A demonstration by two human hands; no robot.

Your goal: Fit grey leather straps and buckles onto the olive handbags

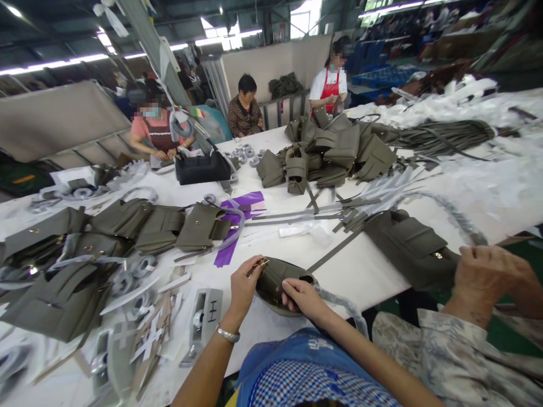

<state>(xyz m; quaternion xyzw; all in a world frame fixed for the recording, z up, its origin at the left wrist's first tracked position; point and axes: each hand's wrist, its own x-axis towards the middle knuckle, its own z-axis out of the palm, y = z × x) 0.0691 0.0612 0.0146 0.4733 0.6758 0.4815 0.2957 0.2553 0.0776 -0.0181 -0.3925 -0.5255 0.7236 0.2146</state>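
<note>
Now, head view: one olive bag [278,272], at near edge of desk [365,265], before us. Our left grip [244,285]: narrow, pinching rim beside metal fitting [264,262]. Our right grip [302,298]: holding bag's side. Step, we judge: handling fitting; such work calls for steady right hold, fine left pinch. Obscured: bag's underside, some right fingertips; fitting too small to read. Co-worker's hands [487,280]: partly cut off.

Both hands, left [246,285] and right [299,297], hold an olive bag [275,277] above the white tabletop [271,237], near a purple strip [233,234] and piled bags [331,150].
</note>
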